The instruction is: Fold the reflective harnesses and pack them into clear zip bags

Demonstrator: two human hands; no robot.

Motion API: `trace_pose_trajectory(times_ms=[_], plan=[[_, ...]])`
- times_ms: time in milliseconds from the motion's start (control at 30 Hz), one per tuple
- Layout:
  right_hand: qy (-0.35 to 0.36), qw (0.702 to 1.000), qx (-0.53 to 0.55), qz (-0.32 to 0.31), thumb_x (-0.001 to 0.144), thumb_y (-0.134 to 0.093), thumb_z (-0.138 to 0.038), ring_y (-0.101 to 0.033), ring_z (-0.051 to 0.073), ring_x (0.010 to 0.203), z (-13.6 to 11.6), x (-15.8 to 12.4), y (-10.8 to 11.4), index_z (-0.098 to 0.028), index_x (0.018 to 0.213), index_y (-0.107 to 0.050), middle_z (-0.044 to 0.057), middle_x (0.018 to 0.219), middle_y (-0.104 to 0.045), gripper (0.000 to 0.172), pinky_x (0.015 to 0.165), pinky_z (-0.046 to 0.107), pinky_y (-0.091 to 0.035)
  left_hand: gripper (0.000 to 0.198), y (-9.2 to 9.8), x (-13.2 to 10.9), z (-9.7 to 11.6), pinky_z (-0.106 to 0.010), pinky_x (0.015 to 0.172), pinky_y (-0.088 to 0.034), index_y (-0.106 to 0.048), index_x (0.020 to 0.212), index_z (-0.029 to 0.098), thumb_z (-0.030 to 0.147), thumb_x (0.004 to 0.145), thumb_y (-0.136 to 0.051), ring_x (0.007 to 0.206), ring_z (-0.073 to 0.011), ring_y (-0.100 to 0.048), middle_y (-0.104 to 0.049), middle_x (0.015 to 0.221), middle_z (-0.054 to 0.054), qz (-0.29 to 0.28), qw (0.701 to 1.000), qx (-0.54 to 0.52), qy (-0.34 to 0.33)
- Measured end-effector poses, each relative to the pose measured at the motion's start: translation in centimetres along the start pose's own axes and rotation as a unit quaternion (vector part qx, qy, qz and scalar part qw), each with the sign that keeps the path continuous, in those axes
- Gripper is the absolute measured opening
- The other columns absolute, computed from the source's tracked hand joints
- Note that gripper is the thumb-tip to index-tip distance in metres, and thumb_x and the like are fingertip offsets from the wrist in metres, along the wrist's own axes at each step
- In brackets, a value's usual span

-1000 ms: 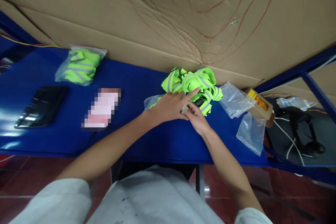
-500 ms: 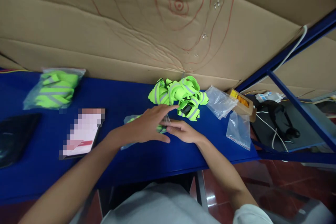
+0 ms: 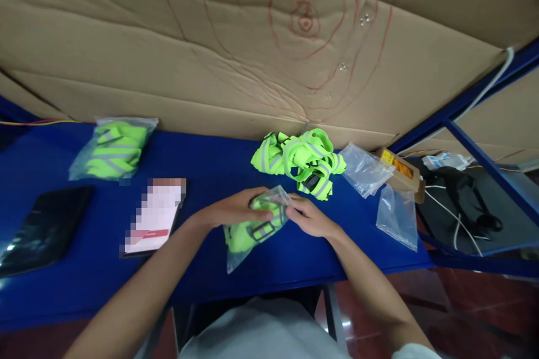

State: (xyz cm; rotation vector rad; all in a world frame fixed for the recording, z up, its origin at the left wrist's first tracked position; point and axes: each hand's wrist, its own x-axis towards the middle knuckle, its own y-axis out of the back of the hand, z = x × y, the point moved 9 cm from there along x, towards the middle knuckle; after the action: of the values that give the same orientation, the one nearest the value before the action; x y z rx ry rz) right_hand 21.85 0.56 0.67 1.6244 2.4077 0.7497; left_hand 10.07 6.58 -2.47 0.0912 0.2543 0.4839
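A clear plastic bag (image 3: 236, 255) with a neon-yellow reflective strap (image 3: 242, 235) and a black buckle inside lies tilted between my hands, over the front of the blue table. My left hand (image 3: 242, 207) grips the bag from its left and upper side, thumb across the front. At the bag's upper right end, my right hand (image 3: 306, 216) pinches the plastic between thumb and fingers. Just behind the hands sits a loose heap of neon-yellow reflective straps (image 3: 301, 154) with grey stripes and black buckles.
Two flat clear bags (image 3: 398, 216) and a small cardboard box (image 3: 402, 171) lie at the right. To the left are a filled bag of straps (image 3: 115, 151), a phone-like device (image 3: 154, 216) with a blurred screen, and a black package (image 3: 46, 227). A cardboard wall (image 3: 210, 78) stands behind the table (image 3: 202, 280).
My left hand has closed onto the bag, which is now turned up and more visible. My right hand keeps hold of its end. The whole view has shifted slightly.
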Motion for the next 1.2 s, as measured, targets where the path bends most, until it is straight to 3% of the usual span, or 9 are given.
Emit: trace_pose_trajectory(times_ms=[133,300,467,533,733,867,967,1067,1200], plan=[[0.026,0.999,0.012,-0.033,0.103,-0.054,-0.047,-0.053,0.027,0.141,-1.0,0.1,-1.5,-0.024,0.145,-0.06,0.011,0.142,-0.065,0.048,0.119,0.042,-0.038,0.057,-0.6,0.2,0.1,-0.031,0.09,-0.051,-0.067,0.121,0.022,0.054,0.077,-0.081,0.11,-0.0272,-0.067,-0.073,0.117,-0.006,0.014,0.999,0.023,-0.027],[-0.022,0.994,0.109,0.024,0.098,-0.066,-0.039,-0.065,0.026,0.128,0.4,-0.1,-0.3,-0.028,0.14,-0.065,0.007,0.14,-0.068,0.044,0.107,0.038,-0.05,0.061,0.0,-0.6,1.6,-0.031,0.091,-0.05,-0.062,0.127,0.021,0.059,0.081,-0.076,0.112,-0.0252,-0.064,-0.069,0.123,-0.008,0.007,0.997,-0.051,-0.059],[-0.051,0.981,0.186,0.032,0.093,-0.073,-0.031,-0.06,0.025,0.136,1.4,-0.6,0.2,-0.032,0.131,-0.071,0.004,0.142,-0.067,0.038,0.115,0.041,-0.046,0.055,-0.1,-1.1,0.7,-0.022,0.057,-0.038,-0.061,0.113,0.019,0.067,0.085,-0.068,0.068,-0.0134,-0.056,-0.062,0.078,0.001,-0.022,0.994,-0.105,0.002],[-0.044,0.976,0.213,0.023,0.093,-0.073,-0.027,-0.056,0.024,0.141,1.3,-0.5,0.0,-0.033,0.127,-0.073,0.004,0.145,-0.064,0.034,0.116,0.041,-0.045,0.055,-0.2,-0.9,-0.3,-0.021,0.054,-0.035,-0.059,0.113,0.019,0.062,0.082,-0.074,0.064,-0.0119,-0.052,-0.059,0.074,0.003,-0.007,0.993,-0.115,0.029],[-0.009,0.987,0.13,0.091,0.091,-0.075,-0.027,-0.067,0.021,0.116,0.8,-0.4,2.3,-0.026,0.104,-0.079,0.009,0.123,-0.071,0.014,0.098,0.036,-0.054,0.06,-0.3,0.0,-0.7,-0.028,0.081,-0.049,-0.064,0.128,0.019,0.049,0.079,-0.082,0.099,-0.0206,-0.065,-0.07,0.114,-0.007,0.032,0.978,-0.205,0.005],[0.003,0.989,0.095,0.113,0.084,-0.083,-0.028,-0.068,0.016,0.087,0.4,-0.6,3.7,-0.024,0.098,-0.081,0.005,0.095,-0.072,0.015,0.081,0.031,-0.055,0.052,0.6,0.0,-0.8,-0.027,0.072,-0.049,-0.072,0.112,0.016,0.061,0.086,-0.071,0.085,-0.0199,-0.065,-0.073,0.097,-0.007,0.081,0.981,-0.174,0.006],[-0.01,0.985,0.141,0.102,0.085,-0.082,-0.031,-0.069,0.017,0.088,0.6,-0.6,3.3,-0.023,0.096,-0.08,0.005,0.092,-0.075,0.013,0.082,0.031,-0.055,0.055,1.2,-0.2,-0.8,-0.025,0.064,-0.047,-0.073,0.106,0.016,0.067,0.087,-0.065,0.075,-0.018,-0.063,-0.072,0.088,-0.005,0.135,0.976,-0.169,0.008],[-0.055,0.982,0.17,0.054,0.092,-0.073,-0.039,-0.068,0.017,0.094,0.9,-0.5,1.4,-0.019,0.097,-0.075,0.006,0.098,-0.074,0.02,0.087,0.031,-0.054,0.055,0.6,-0.2,-0.7,-0.027,0.07,-0.05,-0.071,0.108,0.017,0.067,0.085,-0.068,0.081,-0.0196,-0.066,-0.073,0.094,-0.006,0.121,0.973,-0.198,0.006],[-0.051,0.993,0.104,-0.021,0.095,-0.068,-0.043,-0.065,0.018,0.102,-0.7,-0.3,-0.6,-0.018,0.116,-0.068,0.008,0.113,-0.069,0.033,0.093,0.03,-0.051,0.05,1.2,-0.2,-0.7,-0.024,0.064,-0.045,-0.07,0.094,0.016,0.064,0.082,-0.073,0.072,-0.0156,-0.061,-0.069,0.083,-0.003,0.145,0.977,-0.158,0.0]])
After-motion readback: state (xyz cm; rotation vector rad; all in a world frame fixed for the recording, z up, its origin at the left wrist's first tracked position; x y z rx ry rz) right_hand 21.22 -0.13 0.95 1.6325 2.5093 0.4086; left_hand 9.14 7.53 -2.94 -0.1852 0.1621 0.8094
